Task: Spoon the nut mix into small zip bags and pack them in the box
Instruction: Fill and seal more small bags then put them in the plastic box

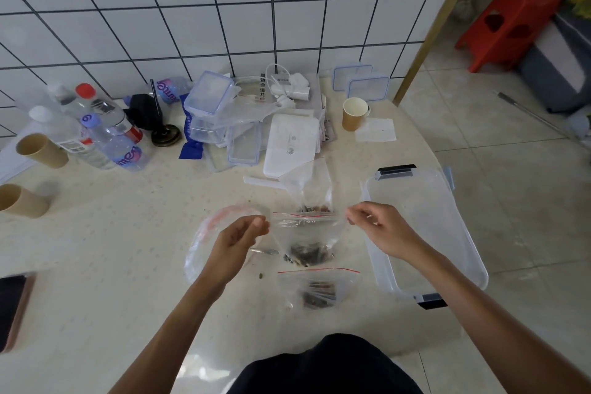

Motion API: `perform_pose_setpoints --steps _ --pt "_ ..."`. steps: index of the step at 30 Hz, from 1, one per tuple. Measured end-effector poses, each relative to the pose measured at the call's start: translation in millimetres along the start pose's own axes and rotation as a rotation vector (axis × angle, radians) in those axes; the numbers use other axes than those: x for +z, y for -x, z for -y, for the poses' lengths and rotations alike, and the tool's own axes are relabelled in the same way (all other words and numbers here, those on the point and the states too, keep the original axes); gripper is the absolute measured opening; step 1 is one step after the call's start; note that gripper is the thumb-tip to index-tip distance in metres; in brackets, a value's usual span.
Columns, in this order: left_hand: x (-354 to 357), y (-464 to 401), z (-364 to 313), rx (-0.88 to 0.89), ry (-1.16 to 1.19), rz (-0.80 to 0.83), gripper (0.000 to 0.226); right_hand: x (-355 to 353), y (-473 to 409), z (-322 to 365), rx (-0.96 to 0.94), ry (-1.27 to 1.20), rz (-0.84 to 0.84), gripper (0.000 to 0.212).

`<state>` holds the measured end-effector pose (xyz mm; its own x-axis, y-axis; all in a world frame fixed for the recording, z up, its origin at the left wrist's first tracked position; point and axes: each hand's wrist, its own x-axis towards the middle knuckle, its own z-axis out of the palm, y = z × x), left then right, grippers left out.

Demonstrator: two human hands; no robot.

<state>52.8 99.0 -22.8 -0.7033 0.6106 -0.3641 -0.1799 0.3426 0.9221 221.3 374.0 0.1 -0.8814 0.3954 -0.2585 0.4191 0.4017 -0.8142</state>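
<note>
One head-worn wide-angle view, looking forward and steeply down, close over the tabletop [96, 233], tiled wall [192, 9] ahead, floor [511, 169] at right.

clear glossy plastic zip bag [307, 233], box [473, 269]

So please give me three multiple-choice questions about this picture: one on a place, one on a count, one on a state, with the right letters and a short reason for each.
1. Where is the clear box?
A. behind the left hand
B. beside the right hand
C. under the paper cups

2. How many small bags with a red zip line hold nut mix?
A. one
B. two
C. four

3. How is the zip bag held?
A. lying untouched
B. in one hand
C. pinched at both top corners

Answers: 1 B, the box lies at the person's right. 2 B, the held one and the near bag. 3 C, the left hand and right hand each pinch one end.
</note>
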Motion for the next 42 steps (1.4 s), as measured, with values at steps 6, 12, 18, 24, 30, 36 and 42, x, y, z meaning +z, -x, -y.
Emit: perform_pose_setpoints --steps 6,12,18,24,30,36,42 --pt "6 -57 -9 -0.162 0.150 -0.084 0.040 9 -61 13 0.134 -0.104 -0.114 0.048" --pt "22 -125 -13 -0.495 0.241 0.090 0.037 21 -124 12 0.335 -0.127 -0.069 0.064" --pt "32 -155 -10 -0.556 0.292 0.149 0.037 30 -151 -9 0.601 -0.347 -0.003 0.093" --pt "39 -158 -16 -0.487 0.344 0.156 0.023 36 -152 -11 0.566 -0.469 -0.096 0.073" --pt "37 -148 -22 -0.227 0.228 0.072 0.038 18 -130 11 0.368 -0.391 -0.060 0.015" --pt "24 -120 -18 -0.054 0.139 0.132 0.030 -1 -102 23 0.172 -0.038 0.013 0.014" --pt "24 -112 -6 0.012 0.019 0.072 0.014 27 -108 49 -0.009 0.276 0.091 0.006"
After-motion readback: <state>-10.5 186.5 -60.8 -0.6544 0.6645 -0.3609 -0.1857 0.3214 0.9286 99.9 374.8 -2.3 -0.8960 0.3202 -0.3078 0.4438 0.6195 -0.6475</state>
